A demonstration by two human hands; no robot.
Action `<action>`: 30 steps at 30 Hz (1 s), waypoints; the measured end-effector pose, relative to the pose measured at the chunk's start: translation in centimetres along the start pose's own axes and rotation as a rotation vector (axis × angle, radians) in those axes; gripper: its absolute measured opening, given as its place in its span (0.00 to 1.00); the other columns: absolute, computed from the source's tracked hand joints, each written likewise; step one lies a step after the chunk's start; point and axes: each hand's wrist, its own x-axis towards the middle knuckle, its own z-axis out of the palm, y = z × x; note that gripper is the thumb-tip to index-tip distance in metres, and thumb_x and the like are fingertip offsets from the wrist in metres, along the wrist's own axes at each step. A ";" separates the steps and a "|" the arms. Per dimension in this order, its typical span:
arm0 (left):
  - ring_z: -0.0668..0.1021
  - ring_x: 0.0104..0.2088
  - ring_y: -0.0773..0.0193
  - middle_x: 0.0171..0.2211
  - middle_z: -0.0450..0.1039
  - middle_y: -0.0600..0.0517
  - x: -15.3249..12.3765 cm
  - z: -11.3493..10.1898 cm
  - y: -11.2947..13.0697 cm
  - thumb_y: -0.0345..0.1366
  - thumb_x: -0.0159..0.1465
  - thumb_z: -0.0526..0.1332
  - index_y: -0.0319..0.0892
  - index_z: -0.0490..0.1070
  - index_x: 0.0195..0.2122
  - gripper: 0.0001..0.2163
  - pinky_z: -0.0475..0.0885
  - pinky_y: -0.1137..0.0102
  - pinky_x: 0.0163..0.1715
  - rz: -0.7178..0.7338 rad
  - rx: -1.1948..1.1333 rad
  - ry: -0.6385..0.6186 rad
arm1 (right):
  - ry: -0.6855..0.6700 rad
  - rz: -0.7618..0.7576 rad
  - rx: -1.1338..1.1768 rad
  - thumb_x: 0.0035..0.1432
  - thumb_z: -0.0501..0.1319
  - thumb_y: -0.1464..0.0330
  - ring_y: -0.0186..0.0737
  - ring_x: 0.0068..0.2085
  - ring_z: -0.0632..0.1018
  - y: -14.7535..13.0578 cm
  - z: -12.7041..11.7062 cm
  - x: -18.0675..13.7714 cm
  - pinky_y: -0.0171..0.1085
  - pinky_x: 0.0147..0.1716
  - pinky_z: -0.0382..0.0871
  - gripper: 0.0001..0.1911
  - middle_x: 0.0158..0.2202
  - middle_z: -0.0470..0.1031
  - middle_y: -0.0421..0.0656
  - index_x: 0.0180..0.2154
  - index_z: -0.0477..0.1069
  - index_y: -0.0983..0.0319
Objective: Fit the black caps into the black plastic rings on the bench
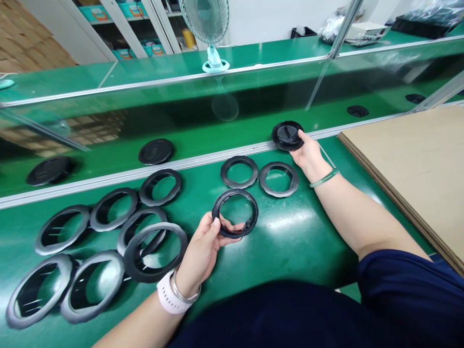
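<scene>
My left hand is closed on the near rim of a black plastic ring, holding it just above the green table. My right hand reaches out to the metal rail and grips a black round cap at the edge of the conveyor belt. Two more rings lie flat between my hands. Several grey and black rings overlap in a spread at my left.
Black round caps lie along the belt. A cardboard sheet covers the right of the table. A small fan stands on the far shelf, behind slanted metal struts.
</scene>
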 end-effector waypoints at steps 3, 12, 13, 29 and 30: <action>0.81 0.43 0.59 0.35 0.72 0.53 0.0 -0.1 -0.2 0.45 0.69 0.58 0.43 0.65 0.42 0.11 0.75 0.66 0.44 0.017 0.091 -0.020 | -0.023 -0.002 -0.029 0.69 0.54 0.72 0.39 0.46 0.80 0.1 -0.1 0.1 0.39 0.44 0.79 0.08 0.43 0.79 0.44 0.44 0.71 0.65; 0.80 0.42 0.57 0.38 0.78 0.47 0.3 -0.9 -1.8 0.40 0.54 0.74 0.40 0.65 0.56 0.31 0.73 0.65 0.46 -0.065 0.278 -0.271 | -0.196 -0.224 -0.439 0.63 0.57 0.68 0.44 0.46 0.79 0.5 0.2 2.2 0.47 0.47 0.78 0.08 0.41 0.79 0.47 0.43 0.69 0.64; 0.80 0.42 0.57 0.38 0.78 0.47 0.4 -1.0 -2.1 0.41 0.54 0.73 0.40 0.65 0.56 0.31 0.73 0.64 0.46 -0.060 0.278 -0.285 | -0.234 -0.294 -0.511 0.63 0.59 0.66 0.45 0.50 0.78 0.6 0.7 2.5 0.49 0.51 0.76 0.11 0.45 0.78 0.48 0.45 0.70 0.64; 0.76 0.34 0.61 0.33 0.75 0.52 -1.0 0.8 -2.0 0.40 0.55 0.70 0.42 0.72 0.44 0.17 0.69 0.69 0.37 0.201 0.767 -0.425 | -0.539 -0.695 -1.312 0.58 0.68 0.64 0.52 0.67 0.62 1.5 0.1 3.4 0.53 0.67 0.54 0.20 0.60 0.69 0.52 0.51 0.78 0.62; 0.76 0.34 0.60 0.33 0.76 0.52 -1.0 1.1 -1.9 0.40 0.54 0.70 0.43 0.72 0.44 0.18 0.70 0.69 0.38 0.240 0.823 -0.451 | -0.524 -0.705 -1.303 0.59 0.67 0.63 0.52 0.66 0.64 1.4 0.1 3.5 0.54 0.67 0.55 0.19 0.59 0.71 0.52 0.51 0.78 0.63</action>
